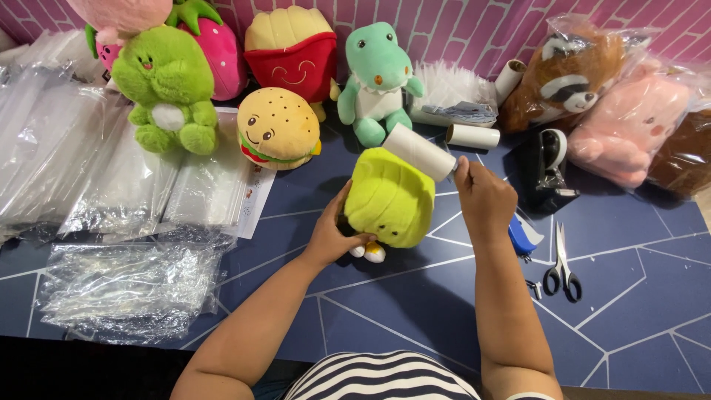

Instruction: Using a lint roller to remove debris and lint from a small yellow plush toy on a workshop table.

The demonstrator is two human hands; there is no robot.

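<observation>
**Yellow-green plush held at frame centre, lint roller on its top**

Object: a yellow-green plush toy [390, 197] sits at the centre of the frame on the dark blue bench [637, 296]. Ribbed top, small dark eyes on the lower front, two white-and-yellow feet poking out at the bottom. It leans slightly toward the upper right.

Hands: left hand [331, 235] is closed around the plush's lower left side, fingers curled under it. Right hand [485, 198] is closed around the handle of a white lint roller [420, 152]; the roll lies on the plush's upper right edge, touching it.

Surroundings: just right of the right hand, a blue handle piece [523, 238], then black-handled scissors [561, 264] lying flat. A black tape dispenser [549, 169] stands to the upper right. Clear plastic bags [126, 289] cover the left of the bench. A burger plush [278, 129] and a green dinosaur plush [378, 81] stand above the held toy.

Open room: bare bench at lower centre and lower right, up to the front edge.
</observation>
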